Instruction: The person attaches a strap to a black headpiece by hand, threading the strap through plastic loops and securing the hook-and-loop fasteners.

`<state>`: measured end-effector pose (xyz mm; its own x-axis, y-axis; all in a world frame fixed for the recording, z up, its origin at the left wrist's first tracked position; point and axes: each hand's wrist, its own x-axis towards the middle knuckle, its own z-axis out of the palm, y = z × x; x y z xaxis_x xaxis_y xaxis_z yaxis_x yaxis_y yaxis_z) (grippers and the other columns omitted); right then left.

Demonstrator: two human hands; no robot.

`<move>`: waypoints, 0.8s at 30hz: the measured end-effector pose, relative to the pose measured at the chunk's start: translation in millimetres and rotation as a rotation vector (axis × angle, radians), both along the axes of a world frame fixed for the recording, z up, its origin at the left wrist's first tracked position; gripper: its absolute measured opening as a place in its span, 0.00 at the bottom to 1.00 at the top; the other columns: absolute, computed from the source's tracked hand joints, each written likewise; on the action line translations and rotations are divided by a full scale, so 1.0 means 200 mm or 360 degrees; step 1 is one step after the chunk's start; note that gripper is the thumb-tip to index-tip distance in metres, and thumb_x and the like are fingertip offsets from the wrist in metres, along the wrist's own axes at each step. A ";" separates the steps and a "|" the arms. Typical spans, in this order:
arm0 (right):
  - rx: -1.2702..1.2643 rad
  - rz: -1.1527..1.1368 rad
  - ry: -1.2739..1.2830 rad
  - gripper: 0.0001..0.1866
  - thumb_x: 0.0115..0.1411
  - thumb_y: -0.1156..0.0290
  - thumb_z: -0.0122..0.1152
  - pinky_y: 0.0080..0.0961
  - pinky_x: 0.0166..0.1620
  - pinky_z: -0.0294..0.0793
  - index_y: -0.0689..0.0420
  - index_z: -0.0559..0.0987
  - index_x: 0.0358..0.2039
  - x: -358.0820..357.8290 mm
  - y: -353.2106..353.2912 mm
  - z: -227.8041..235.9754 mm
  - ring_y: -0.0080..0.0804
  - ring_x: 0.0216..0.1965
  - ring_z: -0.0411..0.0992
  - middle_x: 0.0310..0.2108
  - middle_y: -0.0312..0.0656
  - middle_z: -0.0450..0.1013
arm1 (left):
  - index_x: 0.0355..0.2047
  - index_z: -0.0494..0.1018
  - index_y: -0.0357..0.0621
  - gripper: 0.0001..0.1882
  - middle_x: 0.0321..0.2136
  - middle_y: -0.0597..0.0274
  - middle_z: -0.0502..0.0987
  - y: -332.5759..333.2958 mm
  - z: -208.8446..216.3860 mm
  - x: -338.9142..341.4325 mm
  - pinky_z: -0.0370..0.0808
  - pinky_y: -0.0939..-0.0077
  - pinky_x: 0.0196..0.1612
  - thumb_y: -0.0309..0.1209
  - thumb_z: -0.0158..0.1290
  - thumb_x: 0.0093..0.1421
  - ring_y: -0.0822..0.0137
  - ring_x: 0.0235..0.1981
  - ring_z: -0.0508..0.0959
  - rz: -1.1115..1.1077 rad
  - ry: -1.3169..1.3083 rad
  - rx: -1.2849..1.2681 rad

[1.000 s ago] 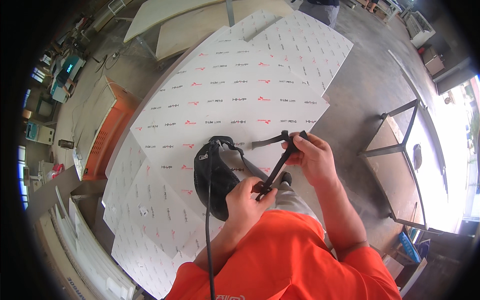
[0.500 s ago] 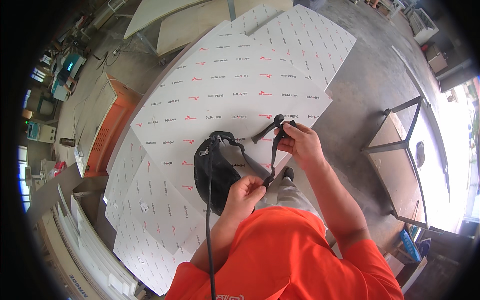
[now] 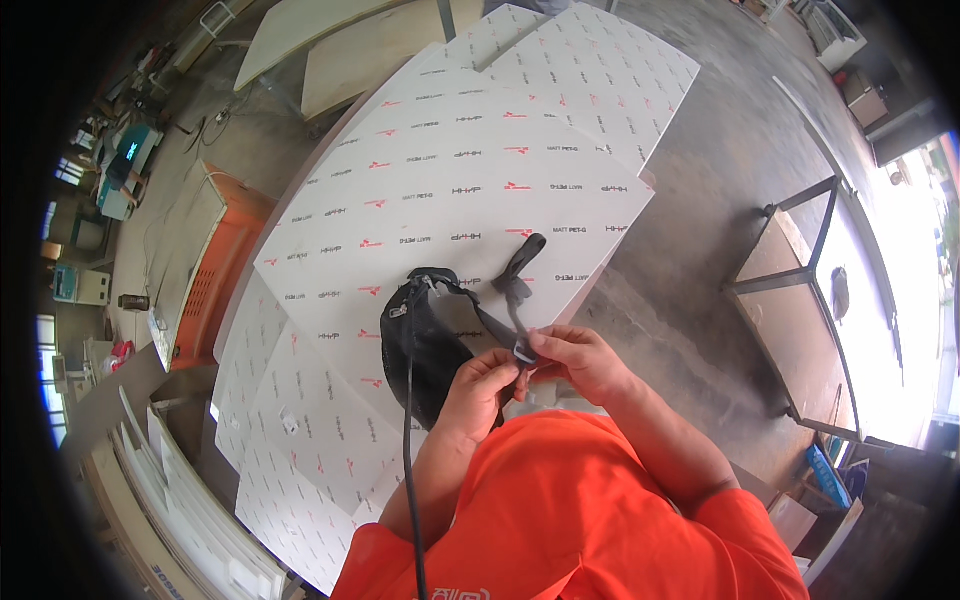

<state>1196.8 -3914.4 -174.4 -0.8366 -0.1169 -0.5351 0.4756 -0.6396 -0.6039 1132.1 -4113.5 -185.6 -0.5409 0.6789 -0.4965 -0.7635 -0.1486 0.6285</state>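
Observation:
A black bag with a zip lies on the white printed sheets, close in front of my body. Its dark webbing strap loops up from the bag and trails a loose end across the sheet. My left hand pinches the strap beside the bag. Right beside it, my right hand grips the same strap between thumb and fingers, at a small buckle. The fingers nearly meet there and partly hide the buckle. A thin black cable runs from the bag down toward my chest.
The white sheets form a wide overlapping stack before me. To its left stands an orange cabinet; at the lower left, white panels lean in a row. A metal-framed rack stands on the right, over concrete floor.
My right hand has come down and left, from the raised strap end to the buckle beside my left hand. The strap's free end now lies loose on the sheet.

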 end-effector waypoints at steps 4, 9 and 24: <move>0.0209 -0.0014 -0.0050 0.17 0.71 0.61 0.60 0.35 0.46 0.80 0.65 0.82 0.44 -0.02 0.02 -0.03 0.34 0.40 0.80 0.38 0.43 0.81 | 0.39 0.75 0.36 0.06 0.29 0.60 0.77 0.00 0.02 0.00 0.72 0.73 0.40 0.26 0.50 0.69 0.68 0.31 0.75 -0.0052 0.0039 -0.0059; 0.0306 0.0067 -0.0140 0.16 0.70 0.62 0.63 0.32 0.47 0.80 0.64 0.82 0.44 -0.03 0.01 0.01 0.29 0.39 0.80 0.38 0.42 0.81 | 0.42 0.77 0.37 0.05 0.32 0.62 0.80 -0.01 0.01 0.01 0.74 0.75 0.44 0.23 0.53 0.67 0.71 0.34 0.77 -0.0089 0.0238 -0.0085; 0.0375 -0.0194 0.0077 0.12 0.69 0.69 0.65 0.20 0.41 0.73 0.67 0.82 0.45 0.11 -0.20 0.04 0.18 0.36 0.70 0.35 0.33 0.77 | 0.40 0.79 0.34 0.05 0.39 0.58 0.83 -0.01 0.02 0.04 0.78 0.77 0.47 0.18 0.54 0.66 0.71 0.40 0.81 0.0227 0.0309 0.0072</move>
